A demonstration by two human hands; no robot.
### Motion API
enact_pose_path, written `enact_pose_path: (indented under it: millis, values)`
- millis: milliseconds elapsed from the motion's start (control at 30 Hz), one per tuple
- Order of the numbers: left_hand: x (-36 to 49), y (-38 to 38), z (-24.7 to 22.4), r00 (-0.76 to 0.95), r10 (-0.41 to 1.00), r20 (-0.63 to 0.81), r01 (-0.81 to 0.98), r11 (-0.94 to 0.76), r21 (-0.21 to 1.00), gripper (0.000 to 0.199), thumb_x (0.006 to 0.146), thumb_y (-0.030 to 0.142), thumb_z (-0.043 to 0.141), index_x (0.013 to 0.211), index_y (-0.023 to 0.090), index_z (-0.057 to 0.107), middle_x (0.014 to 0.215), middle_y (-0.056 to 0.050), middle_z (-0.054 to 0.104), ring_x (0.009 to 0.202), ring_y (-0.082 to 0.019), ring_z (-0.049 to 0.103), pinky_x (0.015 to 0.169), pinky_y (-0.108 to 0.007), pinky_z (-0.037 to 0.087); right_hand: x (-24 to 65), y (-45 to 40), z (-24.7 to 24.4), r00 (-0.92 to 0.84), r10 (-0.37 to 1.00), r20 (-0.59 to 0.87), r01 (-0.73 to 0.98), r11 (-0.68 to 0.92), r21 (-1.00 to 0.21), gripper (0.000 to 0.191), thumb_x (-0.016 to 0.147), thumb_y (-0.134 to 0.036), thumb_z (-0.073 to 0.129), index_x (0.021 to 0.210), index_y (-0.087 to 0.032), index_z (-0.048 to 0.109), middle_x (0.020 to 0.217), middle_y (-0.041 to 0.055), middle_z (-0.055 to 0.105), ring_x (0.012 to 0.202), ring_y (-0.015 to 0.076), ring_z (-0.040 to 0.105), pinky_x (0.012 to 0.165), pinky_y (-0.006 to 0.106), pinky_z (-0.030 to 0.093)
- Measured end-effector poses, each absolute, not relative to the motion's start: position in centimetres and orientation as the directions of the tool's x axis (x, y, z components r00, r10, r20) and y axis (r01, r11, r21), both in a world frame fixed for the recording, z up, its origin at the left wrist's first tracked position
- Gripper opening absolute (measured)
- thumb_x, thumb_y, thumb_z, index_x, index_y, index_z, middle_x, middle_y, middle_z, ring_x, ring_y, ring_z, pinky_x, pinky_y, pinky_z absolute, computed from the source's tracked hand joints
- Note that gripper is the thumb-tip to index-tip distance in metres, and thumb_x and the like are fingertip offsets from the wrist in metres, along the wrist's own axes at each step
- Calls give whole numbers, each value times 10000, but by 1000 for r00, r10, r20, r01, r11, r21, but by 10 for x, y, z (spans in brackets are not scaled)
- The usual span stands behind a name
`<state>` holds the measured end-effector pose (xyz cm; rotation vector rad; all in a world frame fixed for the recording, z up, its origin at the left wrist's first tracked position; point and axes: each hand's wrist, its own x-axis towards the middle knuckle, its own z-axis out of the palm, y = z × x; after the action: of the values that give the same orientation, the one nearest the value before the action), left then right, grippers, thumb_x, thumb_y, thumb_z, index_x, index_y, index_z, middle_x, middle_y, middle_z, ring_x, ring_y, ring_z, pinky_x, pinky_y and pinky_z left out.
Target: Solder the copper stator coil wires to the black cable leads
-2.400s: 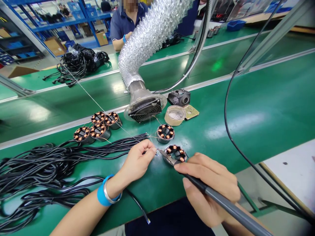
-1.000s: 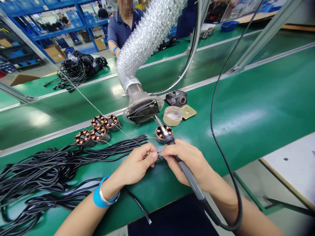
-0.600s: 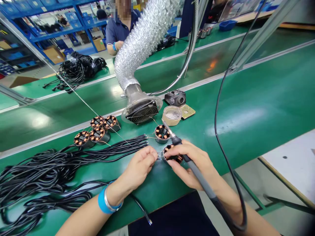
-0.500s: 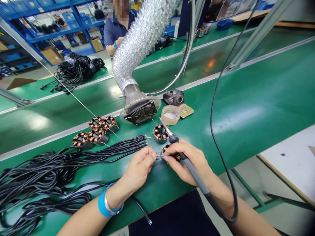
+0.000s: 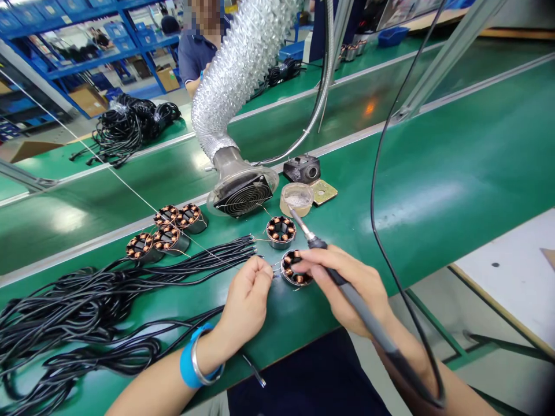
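The right hand (image 5: 362, 283) gripped a soldering iron (image 5: 369, 319), tip toward eleven o'clock. The left hand's (image 5: 248, 297) fingers pinched thin wires (image 5: 276, 267); a copper-wound stator (image 5: 291, 278) lay at their three o'clock.

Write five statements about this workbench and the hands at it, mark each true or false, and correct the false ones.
1. The right-hand grip holds a soldering iron. True.
2. The blue wristband is on the right wrist. False: it is on the left.
3. The left-hand grip pinches thin wires beside a copper-wound ring. True.
4. The ribbed duct is matte black. False: it is shiny silver.
5. A cluster of four rings stands left of the fan grille. True.
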<state>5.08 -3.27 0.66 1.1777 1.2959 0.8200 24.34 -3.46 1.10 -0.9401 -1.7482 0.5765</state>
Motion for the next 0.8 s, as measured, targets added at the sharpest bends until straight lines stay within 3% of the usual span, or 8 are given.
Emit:
enact_pose_path:
  millis: [100, 200, 300, 800]
  values:
    - [51, -34, 6, 145, 953, -265, 195, 235, 952, 266, 944, 379, 444, 748, 199, 450, 579, 77, 281, 505, -86, 226, 459, -194, 208, 256, -44, 19, -136, 850, 509, 274, 526, -805, 395, 913, -157, 563, 1295, -253, 595, 874, 23, 692, 745, 168, 617, 658, 311, 508]
    - [50, -36, 4, 145, 958, -247, 225, 211, 951, 253, 950, 357, 439, 752, 200, 447, 578, 77, 284, 512, -87, 239, 474, -195, 225, 264, -48, 23, -60, 861, 506, 194, 507, -840, 265, 887, -219, 579, 1121, -237, 703, 779, 20, 635, 654, 154, 556, 563, 295, 433]
    - [50, -37, 3, 139, 962, -234, 239, 197, 951, 221, 947, 315, 435, 759, 200, 447, 584, 76, 286, 517, -87, 244, 484, -195, 231, 264, -48, 22, 8, 885, 465, 136, 459, -878, 200, 858, -203, 581, 1006, -233, 713, 757, 8, 632, 639, 146, 546, 559, 285, 414]
    - [52, -36, 9, 135, 970, -202, 289, 156, 945, 235, 933, 324, 446, 733, 201, 449, 622, 59, 356, 576, -107, 313, 549, -217, 283, 258, -49, 24, -80, 886, 457, 186, 463, -866, 180, 811, -186, 570, 942, -211, 690, 728, 9, 627, 575, 137, 540, 539, 287, 419]
